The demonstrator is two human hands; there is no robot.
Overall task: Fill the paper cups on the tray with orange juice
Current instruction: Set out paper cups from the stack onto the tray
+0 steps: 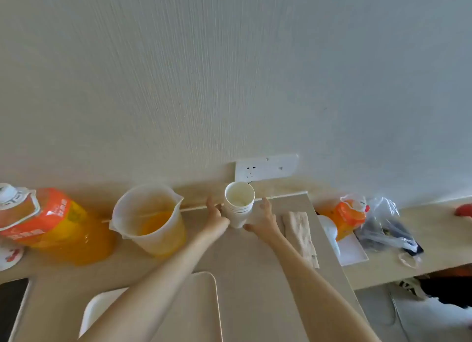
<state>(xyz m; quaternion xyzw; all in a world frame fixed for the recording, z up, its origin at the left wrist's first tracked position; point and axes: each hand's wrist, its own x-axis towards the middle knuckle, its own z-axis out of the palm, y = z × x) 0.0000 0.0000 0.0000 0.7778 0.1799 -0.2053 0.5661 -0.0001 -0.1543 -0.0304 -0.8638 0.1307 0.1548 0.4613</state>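
**Both hands on the cup stack**

The stack of paper cups [238,206] stands upright at the far side of the table [242,265], close to the wall. Our left hand [215,215] and right hand [263,217] clasp it from either side, fingers curled round it. The jug [150,221], part full of orange juice, stands just left. The tray [199,303] lies nearer us, apart from the cups.

1. Cup stack [239,205] on tabletop [250,265], between left hand [215,215] and right hand [263,219].
2. Pitcher [149,219] left of stack; juice bottle [51,224] further left.
3. Tray [199,308] in front; napkins [300,229] right.
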